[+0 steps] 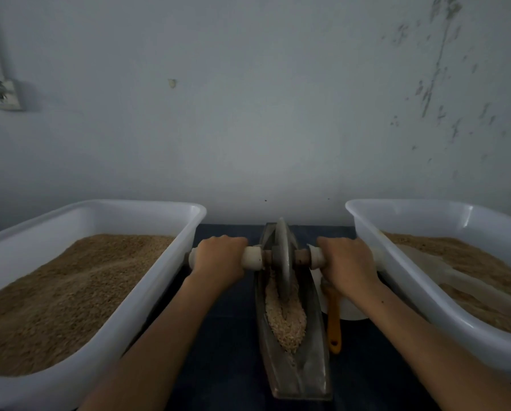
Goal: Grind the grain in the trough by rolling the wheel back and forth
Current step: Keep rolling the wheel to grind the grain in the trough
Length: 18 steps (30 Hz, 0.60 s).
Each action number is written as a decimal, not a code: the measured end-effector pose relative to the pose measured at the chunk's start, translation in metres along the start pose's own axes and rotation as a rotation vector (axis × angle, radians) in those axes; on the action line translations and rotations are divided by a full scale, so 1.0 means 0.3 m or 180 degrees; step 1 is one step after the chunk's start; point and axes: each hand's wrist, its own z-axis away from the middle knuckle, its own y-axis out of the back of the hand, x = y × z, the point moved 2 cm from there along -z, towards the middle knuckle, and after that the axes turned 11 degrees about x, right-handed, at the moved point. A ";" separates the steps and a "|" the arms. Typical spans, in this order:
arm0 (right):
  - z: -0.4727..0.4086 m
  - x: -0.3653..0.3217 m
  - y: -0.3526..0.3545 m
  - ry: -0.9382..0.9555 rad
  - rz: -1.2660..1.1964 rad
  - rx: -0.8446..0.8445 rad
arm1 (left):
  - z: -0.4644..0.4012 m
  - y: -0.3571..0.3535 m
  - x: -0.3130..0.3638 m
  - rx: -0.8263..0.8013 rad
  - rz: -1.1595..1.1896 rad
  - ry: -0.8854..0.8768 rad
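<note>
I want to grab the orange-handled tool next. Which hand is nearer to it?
Right. The right hand grips the axle handle directly above the orange-handled tool, beside the trough. The left hand grips the opposite handle, across the wheel.

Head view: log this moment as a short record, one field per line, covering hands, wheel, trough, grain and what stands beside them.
left hand: grips the axle's left handle
right hand: grips the axle's right handle
wheel: upright in the trough, toward its far end
trough: narrow, boat-shaped, running away from the person
grain: pale, lying in the trough nearer than the wheel
left tub: white, holds brown grain
right tub: white, holds brown grain
orange handle: right of the trough, tool unclear
</note>
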 end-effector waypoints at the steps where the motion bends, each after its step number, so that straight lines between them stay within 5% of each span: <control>1: 0.001 0.002 0.001 0.0013 -0.0014 0.0021 | 0.000 0.000 0.000 -0.0008 -0.0011 0.0005; 4: -0.009 0.004 0.010 0.0109 0.0002 -0.0216 | -0.001 -0.001 -0.004 -0.0230 -0.0014 -0.0001; 11: -0.036 0.014 0.056 0.0294 0.0021 -0.1703 | -0.012 -0.001 -0.005 -0.1151 0.0147 -0.0065; 18: -0.035 0.003 0.066 0.0269 0.0036 -0.1767 | -0.014 -0.005 -0.012 -0.1234 0.0291 -0.0090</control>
